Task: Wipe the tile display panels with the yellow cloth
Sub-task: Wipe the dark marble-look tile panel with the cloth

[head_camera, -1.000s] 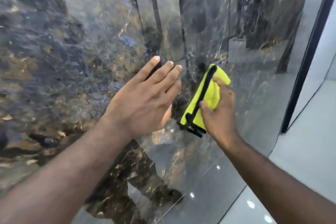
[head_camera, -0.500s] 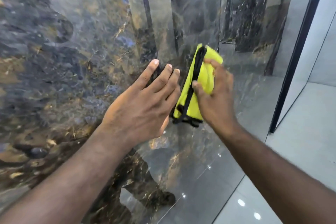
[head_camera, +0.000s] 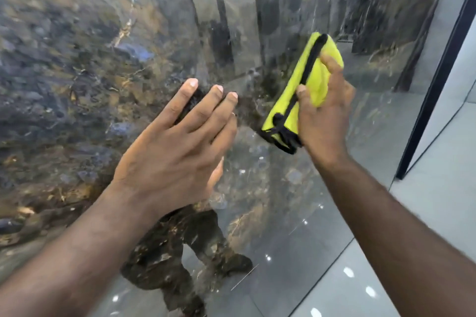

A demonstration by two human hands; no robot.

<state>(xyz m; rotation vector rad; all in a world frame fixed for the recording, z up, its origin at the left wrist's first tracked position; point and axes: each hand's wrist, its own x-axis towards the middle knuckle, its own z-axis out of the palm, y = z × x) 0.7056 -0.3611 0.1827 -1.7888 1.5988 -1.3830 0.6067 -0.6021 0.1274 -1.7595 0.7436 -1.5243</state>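
Two hands: left hand [head_camera: 177,144] flat on one tile panel [head_camera: 77,85], right hand [head_camera: 323,116] gripping one yellow cloth [head_camera: 301,90].

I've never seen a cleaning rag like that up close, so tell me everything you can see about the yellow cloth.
The yellow cloth is bright lime-yellow, soft-looking fabric with black stitched edging, folded into a thick pad. It stands tilted, its long side running up and to the right, seemingly pressed against the glossy dark marbled tile panel. The right hand grips it, thumb on the near face and fingers curled over its upper part. Nothing else touches it.
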